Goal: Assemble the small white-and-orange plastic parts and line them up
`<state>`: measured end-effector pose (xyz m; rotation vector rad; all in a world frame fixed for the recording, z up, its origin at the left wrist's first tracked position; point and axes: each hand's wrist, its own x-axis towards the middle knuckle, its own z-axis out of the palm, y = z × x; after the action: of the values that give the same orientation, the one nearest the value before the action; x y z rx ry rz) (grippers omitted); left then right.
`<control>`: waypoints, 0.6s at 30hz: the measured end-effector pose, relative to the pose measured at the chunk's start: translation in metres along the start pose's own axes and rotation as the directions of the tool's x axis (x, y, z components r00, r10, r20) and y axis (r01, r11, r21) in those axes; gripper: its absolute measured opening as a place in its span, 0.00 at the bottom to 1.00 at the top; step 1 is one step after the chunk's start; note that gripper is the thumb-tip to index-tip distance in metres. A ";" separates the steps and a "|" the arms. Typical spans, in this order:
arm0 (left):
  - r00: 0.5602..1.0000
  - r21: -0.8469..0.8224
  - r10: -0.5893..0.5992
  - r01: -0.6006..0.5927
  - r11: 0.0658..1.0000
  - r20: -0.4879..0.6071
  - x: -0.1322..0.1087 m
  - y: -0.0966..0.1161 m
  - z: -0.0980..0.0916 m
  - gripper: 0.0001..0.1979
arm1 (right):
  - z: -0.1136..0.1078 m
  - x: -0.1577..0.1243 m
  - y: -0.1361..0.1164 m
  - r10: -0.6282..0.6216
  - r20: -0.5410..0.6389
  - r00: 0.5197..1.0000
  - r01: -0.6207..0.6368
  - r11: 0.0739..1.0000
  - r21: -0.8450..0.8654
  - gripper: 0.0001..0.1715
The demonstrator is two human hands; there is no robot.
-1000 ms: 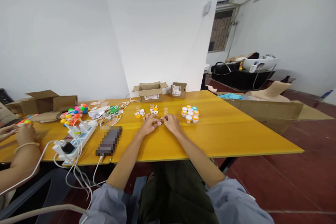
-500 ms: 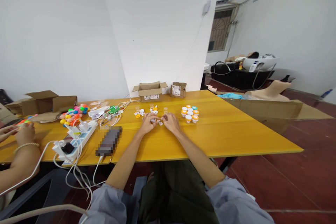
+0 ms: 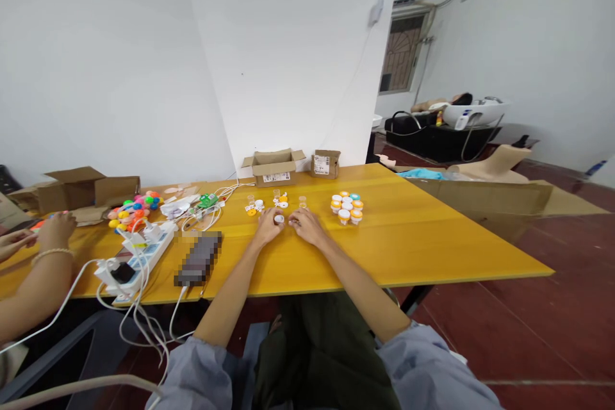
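Observation:
My left hand (image 3: 267,228) is closed around a small clear jar (image 3: 279,220), its opening tilted towards my right hand. Close by on the right, my right hand (image 3: 307,228) has its fingertips pinched together near the tabletop; a tiny piece shows at them, too small to name. Just beyond the hands stands an empty-looking clear jar (image 3: 302,202). Behind my left hand, another clear jar (image 3: 277,194) is beside an orange lid (image 3: 283,199), and farther left lie a second orange lid (image 3: 252,212) and small white printed pieces.
A cluster of jars with white, orange and teal lids (image 3: 344,213) stands right of my hands. Cardboard boxes (image 3: 273,168) are at the back. To the left lie a phone (image 3: 199,259), a power strip (image 3: 148,256) with cables, colourful balls (image 3: 134,210) and another person's hands (image 3: 55,230).
The white printed pieces that lay between my hands no longer show there. My right hand has shifted slightly left and down towards the jar in my left hand. The other person's hand has risen slightly.

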<state>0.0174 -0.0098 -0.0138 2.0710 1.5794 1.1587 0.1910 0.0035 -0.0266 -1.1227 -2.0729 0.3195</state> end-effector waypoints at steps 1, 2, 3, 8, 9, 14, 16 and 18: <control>1.000 0.007 0.001 -0.001 1.000 0.004 0.000 -0.001 0.001 0.14 | 0.000 0.000 0.000 0.008 -0.002 1.000 -0.008 1.000 -0.007 0.05; 1.000 0.007 0.003 -0.003 1.000 0.008 0.001 -0.002 0.002 0.14 | -0.001 0.000 0.000 0.020 -0.003 1.000 -0.020 1.000 -0.012 0.05; 1.000 -0.002 0.005 -0.005 1.000 0.011 0.002 -0.003 0.002 0.14 | -0.002 0.000 -0.001 0.033 -0.003 0.999 -0.033 0.999 -0.014 0.05; 0.999 -0.149 0.038 -0.033 0.988 0.031 0.004 -0.006 0.004 0.11 | -0.006 0.002 -0.004 0.060 -0.049 0.997 -0.058 0.997 0.046 0.04; 0.999 -0.175 0.044 -0.038 0.984 0.032 0.004 -0.005 0.003 0.11 | -0.007 0.003 -0.005 0.063 -0.065 0.996 -0.059 0.996 0.073 0.04; 0.999 -0.278 0.050 -0.045 0.959 0.009 0.003 0.001 0.000 0.11 | -0.009 0.006 -0.007 0.122 -0.088 0.989 -0.091 0.951 0.295 0.05; 0.999 -0.319 0.050 -0.043 0.947 0.014 0.003 0.004 -0.001 0.11 | -0.009 0.007 -0.008 0.135 -0.060 0.989 -0.099 0.907 0.409 0.06; 0.999 -0.352 0.048 -0.038 0.935 0.021 0.004 0.006 -0.002 0.12 | -0.008 0.008 -0.008 0.142 -0.020 0.990 -0.112 0.852 0.511 0.07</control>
<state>0.0198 -0.0091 -0.0070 1.8838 1.2115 1.3092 0.1893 0.0045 -0.0131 -0.9244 -1.7150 0.8394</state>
